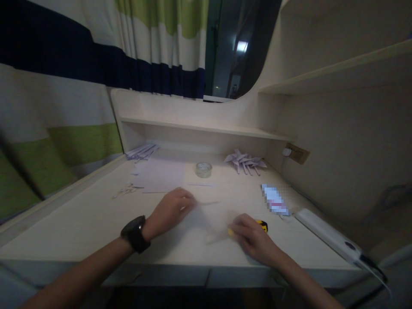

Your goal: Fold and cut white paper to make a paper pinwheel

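My left hand point(175, 210), with a black watch on its wrist, is closed over the middle of the desk. From its fingertips a thin pale paper stick point(208, 203) points to the right, blurred. Lower and to the right, my right hand point(252, 236) is closed around a yellow-and-black utility knife point(263, 225). The knife's back end shows behind the knuckles, and a smeared, thin blade-like part reaches left from the fingers. Beyond my hands lie a thin white stick point(201, 185) and a roll of clear tape point(204, 170). The stick and knife do not visibly touch.
White paper sheets point(164, 171) lie at the back left beside folded paper strips point(143, 151). Small scraps point(127, 190) are nearby. Paper pinwheels point(244, 162) sit at the back right. A lit phone point(275, 199) and a white power strip point(328, 234) line the right side.
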{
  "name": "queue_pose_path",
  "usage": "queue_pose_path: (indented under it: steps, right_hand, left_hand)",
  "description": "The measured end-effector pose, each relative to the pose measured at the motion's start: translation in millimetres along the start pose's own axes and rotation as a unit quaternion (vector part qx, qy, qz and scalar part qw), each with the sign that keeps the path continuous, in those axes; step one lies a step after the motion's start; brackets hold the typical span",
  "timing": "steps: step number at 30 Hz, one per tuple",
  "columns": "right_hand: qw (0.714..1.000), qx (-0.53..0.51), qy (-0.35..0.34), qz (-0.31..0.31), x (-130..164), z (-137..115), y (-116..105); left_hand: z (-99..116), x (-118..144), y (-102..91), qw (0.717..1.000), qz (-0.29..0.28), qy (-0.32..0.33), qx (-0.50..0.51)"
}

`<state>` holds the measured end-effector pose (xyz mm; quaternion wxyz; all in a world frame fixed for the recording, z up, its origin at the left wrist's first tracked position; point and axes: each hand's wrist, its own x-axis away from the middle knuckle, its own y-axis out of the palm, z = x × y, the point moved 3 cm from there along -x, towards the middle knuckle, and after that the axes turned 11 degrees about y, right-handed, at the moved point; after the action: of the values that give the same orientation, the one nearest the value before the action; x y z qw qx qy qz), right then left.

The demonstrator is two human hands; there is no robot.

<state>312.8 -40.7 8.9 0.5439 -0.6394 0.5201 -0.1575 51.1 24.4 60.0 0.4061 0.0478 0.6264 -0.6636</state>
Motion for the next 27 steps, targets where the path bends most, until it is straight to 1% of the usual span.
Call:
queue_pose_path:
  steps: [1, 2, 3, 5, 7, 8, 9, 10, 12, 14, 16, 20, 27]
  right_hand:
    - [1.000, 0.004, 0.004, 0.005, 1, 1, 0]
    - [1.000, 0.008, 0.009, 0.011, 1, 3, 1]
    - [1.000, 0.011, 0.016, 0.018, 2, 4, 1]
    - [0.999, 0.019, 0.033, 0.039, 3, 7, 0]
    - [0.996, 0.027, 0.054, 0.067, 3, 11, -1]
    - [0.994, 0.030, 0.065, 0.081, 3, 12, -1]
    - [0.992, 0.032, 0.077, 0.093, 1, 13, -2]
    - [0.990, 0.034, 0.091, 0.104, 0, 14, -2]
    - [0.984, 0.037, 0.122, 0.126, -5, 16, -4]
    - [0.977, 0.042, 0.149, 0.146, -11, 15, -5]
    - [0.974, 0.047, 0.165, 0.149, -17, 12, -6]
    - [0.979, 0.052, 0.164, 0.111, -27, 4, -2]
    - [0.990, 0.053, 0.124, 0.039, -39, 1, 10]
  left_hand:
    - [-3, -3, -4.0, 0.997, 0.039, -0.043, 0.042]
    - [-8, -4, -6.6, 0.988, 0.078, -0.098, 0.094]
    - [-12, -4, -7.4, 0.968, 0.115, -0.160, 0.152]
    - [-21, 0, -3.1, 0.908, 0.172, -0.268, 0.271]
    - [-26, 6, 7.0, 0.846, 0.195, -0.330, 0.371]
    - [-29, 10, 13.1, 0.822, 0.196, -0.345, 0.407]
    - [-31, 13, 19.4, 0.805, 0.190, -0.358, 0.433]
    - [-33, 16, 25.1, 0.794, 0.187, -0.366, 0.448]
    - [-37, 22, 34.4, 0.782, 0.185, -0.372, 0.464]
    - [-40, 25, 40.7, 0.779, 0.186, -0.368, 0.472]
    - [-40, 26, 44.4, 0.779, 0.184, -0.362, 0.479]
    - [-37, 26, 46.8, 0.773, 0.178, -0.360, 0.491]
    - [-27, 25, 48.7, 0.768, 0.189, -0.353, 0.500]
